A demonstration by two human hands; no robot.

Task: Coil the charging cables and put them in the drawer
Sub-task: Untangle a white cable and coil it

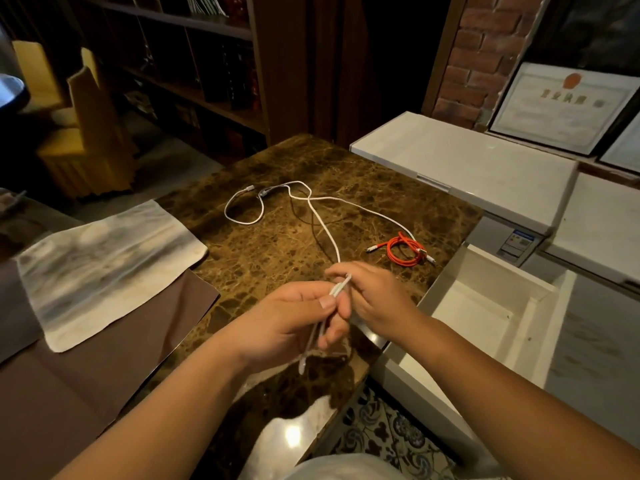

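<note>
A long white cable lies in loose loops across the brown marble table. Its near end is folded double between my hands above the table's front part. My left hand pinches the doubled strand, and a plug hangs below it. My right hand holds the fold from the right. A dark cable lies under the white one, hard to trace. An orange cable sits coiled near the table's right edge. The white drawer stands open to the right of the table, with nothing visible inside.
A grey-stained cloth lies on a brown mat at the left. White chest cabinets stand behind the drawer, with framed certificates against the brick wall. Dark bookshelves and yellow chairs stand behind the table.
</note>
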